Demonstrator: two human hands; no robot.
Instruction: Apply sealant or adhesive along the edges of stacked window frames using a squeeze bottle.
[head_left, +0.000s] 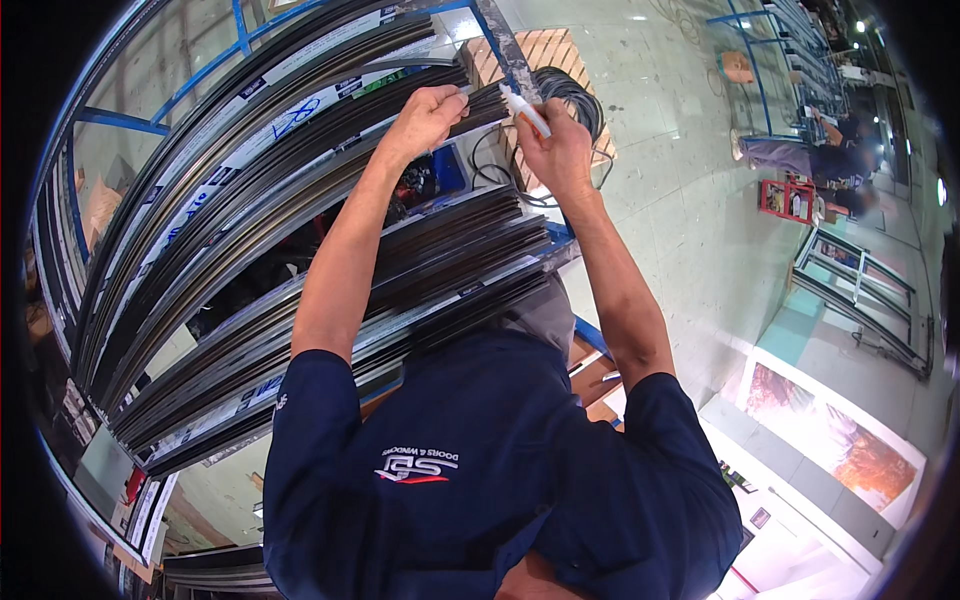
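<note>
A small white squeeze bottle (524,112) with a narrow tip is in my right hand (557,150), its tip directed up and to the left. The fingers wrap round its lower end. Just left of it, my left hand (425,122) is closed in a pinch over the ends of the long dark profiles (487,104). Whatever lies between those fingertips is too small to make out. A gap separates the two hands. Under both forearms, more long dark bars (455,250) lie stacked in layers, some with white printed film.
A blue metal rack frame (125,121) surrounds the bars. Beyond my hands, a coil of black cable (575,92) rests on a wooden crate (540,50). Farther right are a red carrier (788,198), a window frame (858,285) and another person (845,150) near a rack.
</note>
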